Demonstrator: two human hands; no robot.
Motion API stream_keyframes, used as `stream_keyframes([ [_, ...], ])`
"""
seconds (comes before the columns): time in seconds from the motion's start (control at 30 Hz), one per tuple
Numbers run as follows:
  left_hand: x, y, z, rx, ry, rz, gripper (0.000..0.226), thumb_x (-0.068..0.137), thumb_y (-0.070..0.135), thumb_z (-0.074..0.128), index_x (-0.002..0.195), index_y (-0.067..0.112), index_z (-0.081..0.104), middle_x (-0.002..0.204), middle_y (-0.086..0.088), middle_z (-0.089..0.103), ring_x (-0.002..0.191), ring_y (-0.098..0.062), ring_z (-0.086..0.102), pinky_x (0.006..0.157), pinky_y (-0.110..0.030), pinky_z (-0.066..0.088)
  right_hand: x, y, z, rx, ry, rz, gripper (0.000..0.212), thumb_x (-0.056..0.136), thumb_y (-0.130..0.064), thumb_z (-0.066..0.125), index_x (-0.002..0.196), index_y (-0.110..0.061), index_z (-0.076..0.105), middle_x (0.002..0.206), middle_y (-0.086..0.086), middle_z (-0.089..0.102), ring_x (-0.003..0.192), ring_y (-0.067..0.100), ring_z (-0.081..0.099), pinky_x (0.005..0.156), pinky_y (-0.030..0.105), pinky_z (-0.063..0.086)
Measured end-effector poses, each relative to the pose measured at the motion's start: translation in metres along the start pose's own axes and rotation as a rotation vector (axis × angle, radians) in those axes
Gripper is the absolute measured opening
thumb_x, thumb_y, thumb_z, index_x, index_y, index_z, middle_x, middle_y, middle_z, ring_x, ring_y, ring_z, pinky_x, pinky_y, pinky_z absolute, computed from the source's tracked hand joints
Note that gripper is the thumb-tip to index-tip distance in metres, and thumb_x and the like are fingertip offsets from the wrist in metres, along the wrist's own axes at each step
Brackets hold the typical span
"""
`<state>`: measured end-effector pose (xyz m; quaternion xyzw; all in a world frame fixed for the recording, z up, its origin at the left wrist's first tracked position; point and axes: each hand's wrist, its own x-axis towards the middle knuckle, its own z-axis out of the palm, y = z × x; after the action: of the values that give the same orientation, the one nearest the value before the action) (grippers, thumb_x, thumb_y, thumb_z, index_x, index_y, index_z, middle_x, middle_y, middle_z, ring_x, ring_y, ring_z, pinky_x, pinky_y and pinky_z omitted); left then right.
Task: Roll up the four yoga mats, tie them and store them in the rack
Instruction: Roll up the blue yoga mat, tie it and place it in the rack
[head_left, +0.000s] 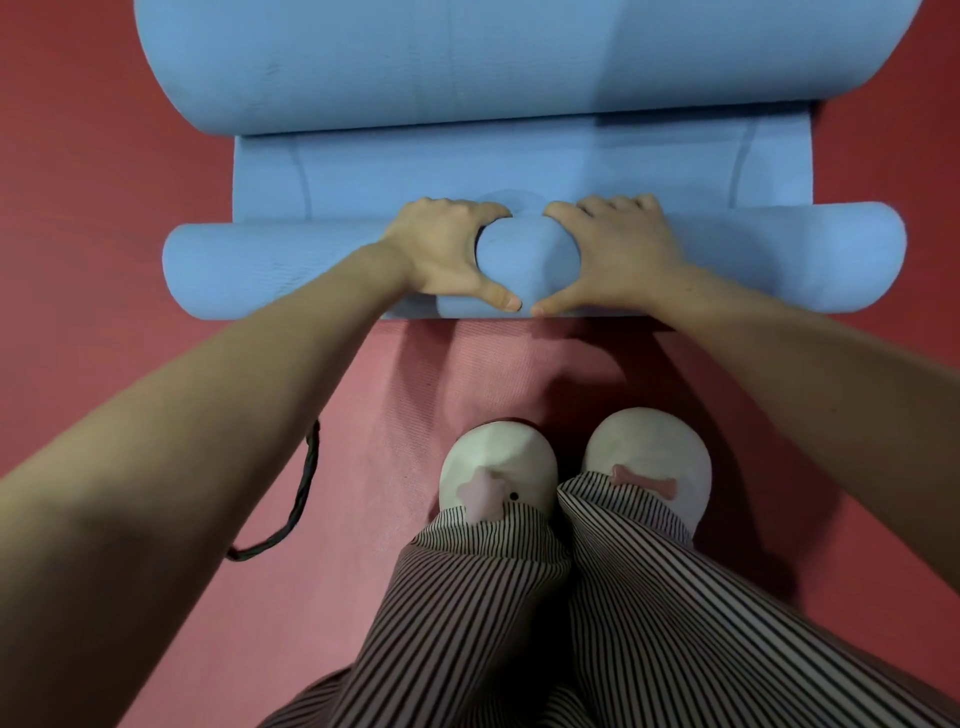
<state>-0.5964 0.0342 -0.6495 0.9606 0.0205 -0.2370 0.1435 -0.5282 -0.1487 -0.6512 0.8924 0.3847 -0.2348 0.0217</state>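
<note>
A blue yoga mat (519, 161) lies on the floor ahead of me, its near end wound into a thick roll (779, 260) running left to right. My left hand (447, 249) and my right hand (618, 249) grip the middle of this roll side by side, fingers curled over its far side and thumbs on its near side, thumb tips almost touching. The mat's far end curls up into a large blue hump (467, 57) at the top. Under my feet lies a flat pink yoga mat (415, 389).
A dark strap (301, 493) lies looped on the left edge of the pink mat. My white slippers (498, 467) and striped trousers (519, 623) fill the lower middle. Dark red floor (78, 208) shows on both sides.
</note>
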Motion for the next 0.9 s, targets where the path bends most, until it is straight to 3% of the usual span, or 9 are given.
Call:
stream_keyframes([
  [0.17,-0.002,0.003,-0.001,-0.034,-0.029,-0.011,0.083,0.057,0.072,0.073,0.128,0.034,0.052,0.116,0.006,0.066,0.107,-0.024,0.059,0.089,-0.032,0.039,-0.001,-0.004,-0.005,-0.015,-0.053,-0.003,0.098,0.057,-0.077,0.064,0.137,-0.028,0.038,0.128,0.004,0.053,0.116,0.026,0.05,0.094,0.039,0.029],
  [0.3,-0.014,0.008,0.012,-0.195,-0.325,0.008,0.079,0.052,0.072,0.072,0.12,0.034,0.059,0.109,0.011,0.067,0.103,-0.017,0.059,0.091,-0.029,0.043,-0.018,0.001,0.0,0.188,-0.305,-0.002,0.086,0.056,-0.076,0.067,0.129,-0.037,0.046,0.123,-0.006,0.06,0.114,0.022,0.054,0.091,0.034,0.037],
  [0.37,-0.021,0.011,0.022,-0.204,-0.368,0.009,0.085,0.049,0.075,0.062,0.125,0.036,0.056,0.114,0.013,0.064,0.107,-0.016,0.057,0.091,-0.029,0.041,-0.027,0.001,0.007,0.225,-0.339,-0.018,0.077,0.056,-0.075,0.067,0.123,-0.041,0.049,0.117,-0.01,0.063,0.109,0.02,0.056,0.085,0.031,0.038],
  [0.43,-0.025,0.012,0.026,-0.184,-0.287,0.033,0.089,0.05,0.078,0.058,0.129,0.037,0.051,0.121,0.013,0.062,0.111,-0.016,0.055,0.091,-0.029,0.04,-0.028,0.001,0.008,0.225,-0.312,-0.031,0.075,0.056,-0.075,0.067,0.121,-0.041,0.049,0.114,-0.011,0.063,0.107,0.02,0.056,0.081,0.03,0.036],
  [0.57,-0.043,0.007,0.047,-0.171,0.217,0.257,0.089,0.067,0.081,0.046,0.129,0.018,0.058,0.125,0.0,0.063,0.114,-0.023,0.059,0.095,-0.041,0.045,-0.015,0.005,0.004,0.266,-0.362,-0.025,0.079,0.057,-0.075,0.066,0.126,-0.042,0.048,0.125,-0.01,0.059,0.114,0.021,0.054,0.086,0.031,0.038],
  [0.63,-0.058,0.013,0.064,-0.088,0.359,0.258,0.095,0.07,0.081,0.04,0.132,0.01,0.056,0.127,-0.007,0.062,0.114,-0.027,0.058,0.096,-0.042,0.041,-0.013,0.006,0.003,0.261,-0.392,-0.031,0.081,0.055,-0.077,0.066,0.127,-0.043,0.047,0.128,-0.011,0.057,0.116,0.021,0.053,0.087,0.031,0.038],
  [0.77,-0.061,0.018,0.07,0.066,0.398,0.236,0.113,0.049,0.087,0.047,0.132,0.011,0.053,0.126,-0.003,0.061,0.11,-0.026,0.058,0.09,-0.04,0.042,-0.015,0.006,0.006,0.267,-0.381,-0.016,0.074,0.056,-0.075,0.065,0.119,-0.041,0.05,0.117,-0.013,0.06,0.105,0.018,0.055,0.079,0.03,0.035],
  [0.9,-0.051,0.018,0.052,-0.013,0.238,0.137,0.106,0.046,0.082,0.046,0.132,0.021,0.051,0.127,0.002,0.06,0.112,-0.025,0.059,0.094,-0.041,0.042,-0.016,0.008,0.0,0.366,-0.316,0.013,0.076,0.061,-0.067,0.071,0.127,-0.037,0.049,0.124,-0.01,0.056,0.112,0.017,0.052,0.095,0.034,0.039],
])
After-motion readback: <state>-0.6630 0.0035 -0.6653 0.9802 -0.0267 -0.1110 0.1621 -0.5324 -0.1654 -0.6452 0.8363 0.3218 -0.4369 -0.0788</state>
